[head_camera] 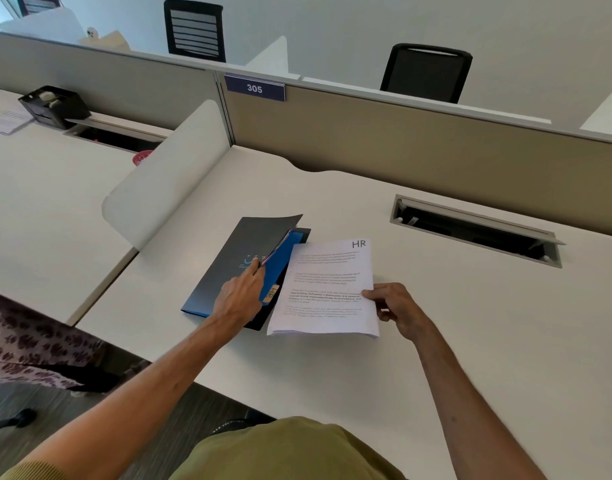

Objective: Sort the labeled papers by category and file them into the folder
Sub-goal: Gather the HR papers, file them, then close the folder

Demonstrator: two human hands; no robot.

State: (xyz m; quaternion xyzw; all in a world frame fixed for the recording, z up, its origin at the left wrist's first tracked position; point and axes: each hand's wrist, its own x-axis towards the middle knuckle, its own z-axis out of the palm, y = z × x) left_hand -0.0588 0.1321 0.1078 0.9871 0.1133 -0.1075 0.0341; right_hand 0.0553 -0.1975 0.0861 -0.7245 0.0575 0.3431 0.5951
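Note:
A dark folder (228,258) lies on the white desk (471,323) left of centre, its cover lifted a little. My left hand (240,294) rests on the cover, with fingertips pushed in at the cover's edge against a blue divider (280,261). That divider carries a small tab marked HR (272,293). A stack of white printed papers (327,289) headed HR lies just right of the folder, overlapping its edge. My right hand (396,308) pinches the stack's right edge between thumb and fingers.
A rounded white side screen (166,174) stands left of the folder. A beige partition (401,147) with a plate reading 305 closes the far side. An open cable tray (477,230) is sunk into the desk at right. A black tray and papers sit on the neighbouring desk.

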